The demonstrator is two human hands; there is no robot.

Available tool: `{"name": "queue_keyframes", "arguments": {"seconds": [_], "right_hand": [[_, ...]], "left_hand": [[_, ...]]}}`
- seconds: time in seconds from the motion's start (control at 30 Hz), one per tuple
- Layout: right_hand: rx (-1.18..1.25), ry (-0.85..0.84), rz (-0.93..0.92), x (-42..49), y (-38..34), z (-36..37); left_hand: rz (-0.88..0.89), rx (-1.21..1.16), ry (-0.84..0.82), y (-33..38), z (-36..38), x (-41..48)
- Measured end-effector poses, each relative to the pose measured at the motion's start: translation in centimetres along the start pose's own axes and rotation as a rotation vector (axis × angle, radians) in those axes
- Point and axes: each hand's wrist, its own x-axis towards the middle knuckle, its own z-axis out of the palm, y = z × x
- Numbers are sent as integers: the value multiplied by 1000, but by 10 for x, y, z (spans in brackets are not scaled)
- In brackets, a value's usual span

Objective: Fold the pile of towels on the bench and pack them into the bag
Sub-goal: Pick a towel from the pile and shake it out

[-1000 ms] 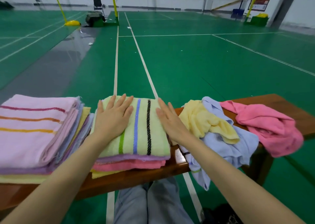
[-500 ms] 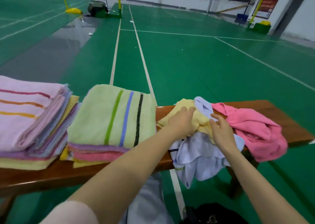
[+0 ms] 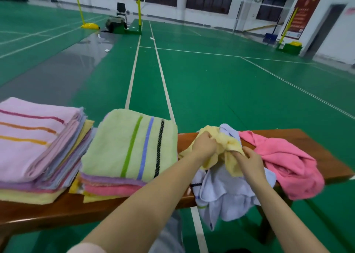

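Clutching yellow towel (image 3: 232, 144), left hand (image 3: 204, 147) and right hand (image 3: 249, 159), over brown wooden bench (image 3: 307, 137) on green court floor (image 3: 230, 89).

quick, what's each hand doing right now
left hand: gripping the yellow towel
right hand: gripping the same yellow towel

1. A stack of folded towels (image 3: 28, 147) sits at the bench's (image 3: 307, 137) left end.
2. A second stack (image 3: 124, 147) lies just right of it.
3. A loose heap of towels (image 3: 226, 195) lies further right and hangs over the front edge.
4. The left hand (image 3: 204, 147) and the right hand (image 3: 249, 160) are on the heap's top towel (image 3: 233, 146).
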Motion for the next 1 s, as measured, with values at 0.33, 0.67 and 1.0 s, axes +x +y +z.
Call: {"name": "queue_keyframes", "arguments": {"seconds": [0.33,0.67,1.0], "right_hand": [[890,-317,-152,20,-149,-39],[1034,-316,-518,-15,-331,-30],[549,-294,-392,-22,-318,24]], "left_hand": [[291,-522,60,117,-97,-19],[774,-317,279,192,-260,-91],[431,435,569,60,-356,-131]]}}
